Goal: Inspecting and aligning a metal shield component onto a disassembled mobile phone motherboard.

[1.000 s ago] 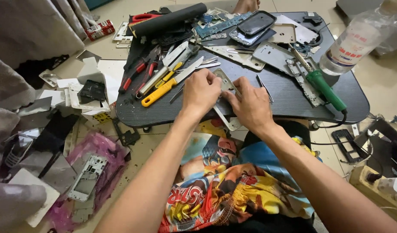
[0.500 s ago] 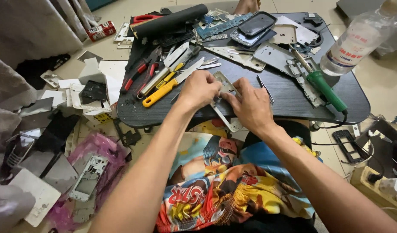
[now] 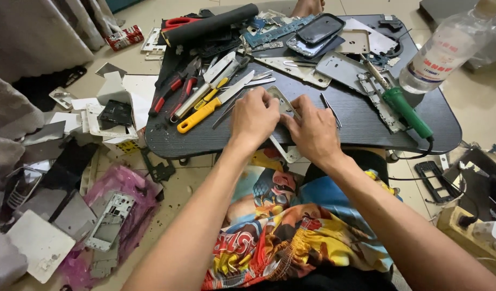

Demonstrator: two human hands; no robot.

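My left hand [image 3: 254,118] and my right hand [image 3: 311,132] meet over the near edge of a low dark table [image 3: 361,121]. Both grip a thin metal phone frame [image 3: 284,104] that lies partly off the table edge, one corner [image 3: 289,154] poking out below my hands. Fingers cover most of the frame. Just left of my left hand lie a yellow-handled knife [image 3: 202,114], red-handled pliers [image 3: 170,92] and other hand tools.
A green-handled soldering iron [image 3: 407,112] lies right of my hands, a clear plastic bottle [image 3: 445,51] beyond it. Phones [image 3: 319,28], circuit boards and metal plates crowd the far table. Phone parts and a pink bag [image 3: 118,194] litter the floor at left.
Both hands have stayed on the metal frame, with only slight shifts of the fingers. The view has barely moved.
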